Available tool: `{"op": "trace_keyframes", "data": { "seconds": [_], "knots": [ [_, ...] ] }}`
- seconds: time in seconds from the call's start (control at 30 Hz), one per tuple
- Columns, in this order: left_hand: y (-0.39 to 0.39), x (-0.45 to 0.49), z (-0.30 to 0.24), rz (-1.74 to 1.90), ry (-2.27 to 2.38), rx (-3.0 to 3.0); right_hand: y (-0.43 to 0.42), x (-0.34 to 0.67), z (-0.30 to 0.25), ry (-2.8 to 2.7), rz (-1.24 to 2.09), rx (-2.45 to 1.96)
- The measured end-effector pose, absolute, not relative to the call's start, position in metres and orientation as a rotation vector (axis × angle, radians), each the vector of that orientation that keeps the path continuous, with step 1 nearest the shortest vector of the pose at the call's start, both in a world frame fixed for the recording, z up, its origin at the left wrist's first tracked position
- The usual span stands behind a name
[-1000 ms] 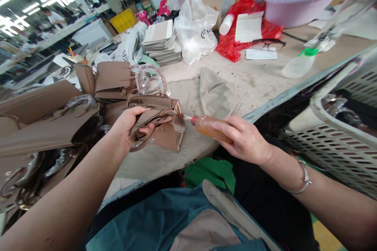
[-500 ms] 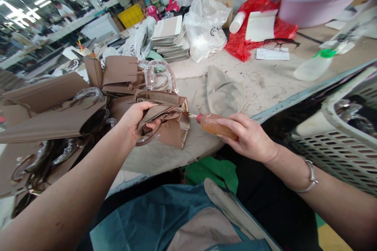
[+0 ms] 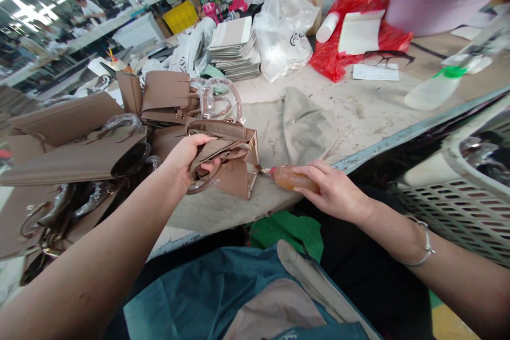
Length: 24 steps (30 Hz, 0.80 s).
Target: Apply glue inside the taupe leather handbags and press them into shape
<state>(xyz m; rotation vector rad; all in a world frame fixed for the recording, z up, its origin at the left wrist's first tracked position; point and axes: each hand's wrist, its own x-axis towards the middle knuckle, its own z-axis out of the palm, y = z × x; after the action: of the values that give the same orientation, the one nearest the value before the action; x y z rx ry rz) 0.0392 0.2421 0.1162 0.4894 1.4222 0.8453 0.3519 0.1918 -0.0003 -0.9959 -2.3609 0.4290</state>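
the left hand [image 3: 187,156] clenches the folded top of a small tan handbag [image 3: 229,162], smooth matte leather with boxy sides and a handle wrapped in clear crinkled film; the bag sits on the near edge of the worn, scuffed table [image 3: 358,117], left of centre. the right hand [image 3: 332,191] grips a soft amber squeeze bottle [image 3: 292,179] with a red tip, its thin nozzle touching the bag's right side edge. a limp grey cloth [image 3: 303,122] lies just behind. more tan bags [image 3: 75,154], some film-wrapped, pile to the left. far right, a lilac plastic basin [image 3: 434,8] holds coloured tools, too blurred to name; a white slotted basket [image 3: 470,191] at the near right holds something dark and shiny. since a second ago the bottle's nozzle has dropped from the bag's upper corner to lower on its edge.
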Motion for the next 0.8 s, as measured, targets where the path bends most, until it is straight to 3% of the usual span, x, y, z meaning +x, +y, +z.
{"op": "trace_keyframes", "data": {
  "seconds": [0.3,0.67,0.8],
  "knots": [
    [0.242,0.041,0.117,0.847,1.404,0.492,0.194,0.362,0.004,-2.377,0.230,-0.906],
    [0.243,0.041,0.116,0.857,1.403,0.459,0.191,0.361,-0.001,-2.415,0.246,-0.929],
    [0.241,0.042,0.118,0.862,1.421,0.454,0.191,0.358,0.000,-2.397,0.395,-0.958]
  ]
}}
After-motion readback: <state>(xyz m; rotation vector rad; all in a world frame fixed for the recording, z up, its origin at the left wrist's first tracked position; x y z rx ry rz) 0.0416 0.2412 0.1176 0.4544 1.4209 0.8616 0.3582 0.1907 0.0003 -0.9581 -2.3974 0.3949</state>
